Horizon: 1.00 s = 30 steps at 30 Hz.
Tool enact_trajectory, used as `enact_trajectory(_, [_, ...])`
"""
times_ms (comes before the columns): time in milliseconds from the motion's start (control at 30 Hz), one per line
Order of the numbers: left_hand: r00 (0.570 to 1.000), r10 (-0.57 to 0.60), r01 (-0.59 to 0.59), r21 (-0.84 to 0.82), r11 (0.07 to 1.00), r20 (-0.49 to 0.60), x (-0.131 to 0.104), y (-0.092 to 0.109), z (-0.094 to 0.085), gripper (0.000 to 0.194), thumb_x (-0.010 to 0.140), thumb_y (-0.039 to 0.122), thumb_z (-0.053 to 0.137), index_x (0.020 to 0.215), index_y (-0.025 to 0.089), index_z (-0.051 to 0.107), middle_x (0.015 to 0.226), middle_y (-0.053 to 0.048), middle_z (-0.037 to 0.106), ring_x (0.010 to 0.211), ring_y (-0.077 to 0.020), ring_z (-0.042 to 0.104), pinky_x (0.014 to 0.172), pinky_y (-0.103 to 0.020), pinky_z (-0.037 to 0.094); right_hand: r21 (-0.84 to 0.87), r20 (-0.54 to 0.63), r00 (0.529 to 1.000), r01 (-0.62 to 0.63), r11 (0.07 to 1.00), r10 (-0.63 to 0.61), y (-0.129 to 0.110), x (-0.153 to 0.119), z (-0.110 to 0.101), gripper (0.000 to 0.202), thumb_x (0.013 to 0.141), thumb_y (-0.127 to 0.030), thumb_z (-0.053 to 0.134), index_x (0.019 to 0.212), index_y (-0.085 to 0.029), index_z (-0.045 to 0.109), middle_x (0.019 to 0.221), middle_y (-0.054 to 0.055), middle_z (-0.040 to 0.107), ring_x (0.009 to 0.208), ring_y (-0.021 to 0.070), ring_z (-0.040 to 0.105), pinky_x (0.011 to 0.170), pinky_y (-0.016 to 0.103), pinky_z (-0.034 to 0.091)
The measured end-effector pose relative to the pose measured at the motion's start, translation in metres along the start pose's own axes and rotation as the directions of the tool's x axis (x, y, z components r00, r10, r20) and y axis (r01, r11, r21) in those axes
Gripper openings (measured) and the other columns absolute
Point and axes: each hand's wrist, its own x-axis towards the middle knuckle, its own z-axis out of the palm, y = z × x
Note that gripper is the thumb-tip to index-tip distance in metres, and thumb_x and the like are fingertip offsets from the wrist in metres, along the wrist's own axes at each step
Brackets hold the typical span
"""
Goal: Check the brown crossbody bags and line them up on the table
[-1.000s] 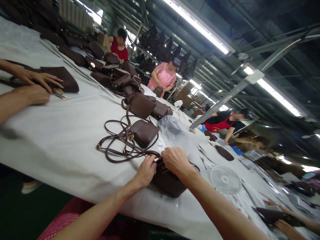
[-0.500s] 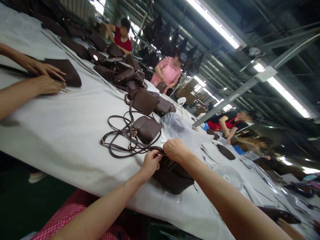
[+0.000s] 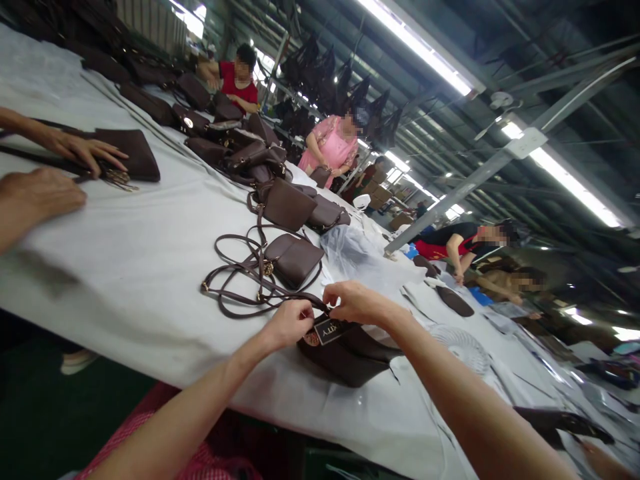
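A dark brown handbag lies near the table's front edge, under both my hands. My left hand is closed in a pinch at the bag's upper left, and its fingertips hide what is between them. Right beside those fingertips are a black tag with gold lettering and a round gold charm. The fingers of my right hand are curled round the end of the brown strap at the top of the bag. That strap runs left into loose loops on the white cloth.
A smaller brown bag lies just beyond, with a pile of brown bags behind it. Clear plastic and a white fan are to the right. A co-worker's hands work on another bag at left.
My left hand has shifted slightly left, and the tag and charm now show more fully. My right hand's fingers have loosened from a fist into a curl. The co-worker's nearer hand has drawn back left.
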Motion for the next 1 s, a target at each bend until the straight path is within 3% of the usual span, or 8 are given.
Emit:
enact_trajectory(100, [0.996, 0.087, -0.091, 0.177, 0.980, 0.031, -0.006, 0.018, -0.017, 0.013, 0.069, 0.009, 0.051, 0.063, 0.018, 0.059, 0.057, 0.003, 0.056, 0.056, -0.0125, 0.048, 0.053, -0.023, 0.030, 0.049, -0.107, 0.988, 0.116, 0.992, -0.110, -0.005, 0.005, 0.011, 0.029, 0.073, -0.004, 0.056, 0.094, -0.017, 0.072, 0.091, 0.005, 0.073, 0.082, 0.0148, 0.063, 0.071, 0.021, 0.041])
enact_trajectory(200, [0.984, 0.175, -0.171, 0.294, 0.940, 0.012, -0.004, 0.029, -0.023, 0.014, 0.074, 0.011, 0.048, 0.066, 0.018, 0.058, 0.060, 0.002, 0.055, 0.057, -0.0126, 0.049, 0.054, -0.024, 0.031, 0.024, -0.130, 0.978, 0.166, 0.986, -0.161, -0.011, 0.012, 0.018, 0.030, 0.074, -0.003, 0.054, 0.091, -0.018, 0.074, 0.088, 0.006, 0.074, 0.080, 0.0156, 0.064, 0.070, 0.022, 0.040])
enact_trajectory(400, [0.962, 0.272, -0.258, 0.250, 0.933, -0.023, 0.003, 0.025, -0.022, 0.014, 0.076, 0.010, 0.048, 0.067, 0.018, 0.055, 0.067, 0.001, 0.055, 0.062, -0.0129, 0.049, 0.057, -0.024, 0.036, -0.110, -0.149, 0.984, 0.079, 0.991, -0.095, -0.016, 0.018, 0.012, 0.024, 0.082, -0.013, 0.053, 0.083, -0.020, 0.076, 0.085, 0.007, 0.075, 0.079, 0.0184, 0.065, 0.063, 0.024, 0.038])
enact_trajectory(500, [0.951, 0.308, -0.293, 0.220, 0.930, -0.038, 0.006, 0.019, -0.022, 0.013, 0.076, 0.010, 0.048, 0.067, 0.018, 0.055, 0.072, 0.000, 0.054, 0.066, -0.0131, 0.050, 0.061, -0.024, 0.039, -0.081, -0.146, 0.987, 0.060, 0.995, -0.072, -0.017, 0.019, 0.007, 0.023, 0.081, -0.014, 0.054, 0.085, -0.021, 0.076, 0.086, 0.006, 0.075, 0.081, 0.0177, 0.066, 0.064, 0.023, 0.039])
enact_trajectory(667, [0.962, 0.271, -0.266, 0.093, 0.960, -0.045, 0.012, 0.010, -0.020, 0.010, 0.076, 0.012, 0.050, 0.069, 0.018, 0.055, 0.076, 0.000, 0.054, 0.069, -0.0128, 0.053, 0.063, -0.024, 0.044, 0.058, -0.007, 1.000, -0.018, 0.998, 0.018, -0.015, 0.026, 0.000, 0.031, 0.072, -0.008, 0.060, 0.097, -0.020, 0.073, 0.083, 0.001, 0.074, 0.062, 0.0108, 0.063, 0.057, 0.018, 0.039])
enact_trajectory(867, [0.977, 0.198, -0.201, -0.039, 0.979, -0.078, 0.018, 0.006, -0.020, 0.009, 0.078, 0.019, 0.054, 0.069, 0.018, 0.056, 0.073, 0.001, 0.055, 0.068, -0.0126, 0.057, 0.062, -0.023, 0.049, -0.048, -0.092, 0.994, 0.052, 0.998, -0.056, -0.014, 0.038, 0.008, 0.017, 0.075, -0.012, 0.061, 0.082, -0.016, 0.077, 0.078, 0.006, 0.073, 0.075, 0.0157, 0.064, 0.064, 0.021, 0.039])
enact_trajectory(1000, [0.989, 0.132, -0.141, -0.155, 0.978, -0.068, 0.021, 0.005, -0.021, 0.009, 0.077, 0.024, 0.056, 0.071, 0.018, 0.055, 0.072, 0.002, 0.055, 0.067, -0.0130, 0.062, 0.063, -0.024, 0.052, -0.014, -0.071, 0.996, 0.055, 0.998, -0.056, -0.011, 0.039, 0.005, 0.020, 0.076, -0.010, 0.056, 0.076, -0.016, 0.076, 0.064, 0.003, 0.070, 0.063, 0.0130, 0.061, 0.057, 0.020, 0.037])
